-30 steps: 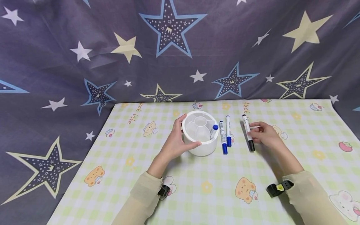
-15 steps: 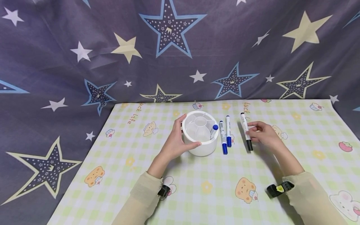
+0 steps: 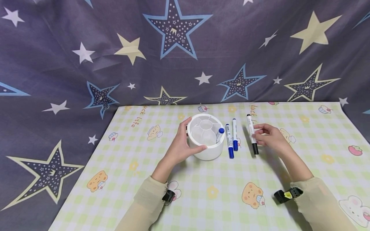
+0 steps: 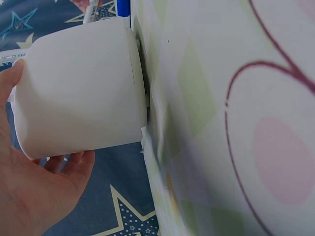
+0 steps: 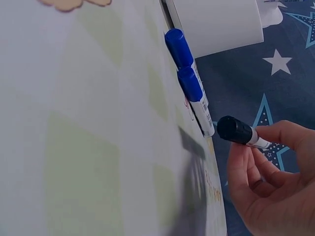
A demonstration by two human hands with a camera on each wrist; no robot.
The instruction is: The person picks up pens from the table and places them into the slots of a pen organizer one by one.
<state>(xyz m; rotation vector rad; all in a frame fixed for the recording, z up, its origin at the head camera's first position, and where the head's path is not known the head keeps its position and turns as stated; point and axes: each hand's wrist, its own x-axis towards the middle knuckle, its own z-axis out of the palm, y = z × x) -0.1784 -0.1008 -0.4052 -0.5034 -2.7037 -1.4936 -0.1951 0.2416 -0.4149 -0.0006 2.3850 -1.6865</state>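
My left hand [image 3: 182, 144] grips the side of a round white pen organizer [image 3: 208, 153], its thumb at the near rim and fingers round the left side. Inside, the organizer has clear dividers, and a blue-capped marker [image 3: 220, 134] leans in its right compartment. My right hand [image 3: 270, 138] pinches a black-capped white marker [image 3: 251, 131] between thumb and fingers. In the right wrist view this black cap [image 5: 234, 130] is raised off the cloth, its shadow falling below. Two blue-capped markers, a left one [image 3: 229, 139] and a right one [image 3: 234, 133], lie side by side between organizer and right hand.
A pale green checked tablecloth [image 3: 214, 179] with cartoon prints covers the table. Behind its far edge hangs a dark curtain [image 3: 185, 73] with stars. A black wrist camera [image 3: 168, 196] sits on the left sleeve, another camera [image 3: 281, 195] on the right.
The black-capped marker has risen a little off the cloth and shifted slightly left and away in my right hand. My left hand and the organizer have stayed put.
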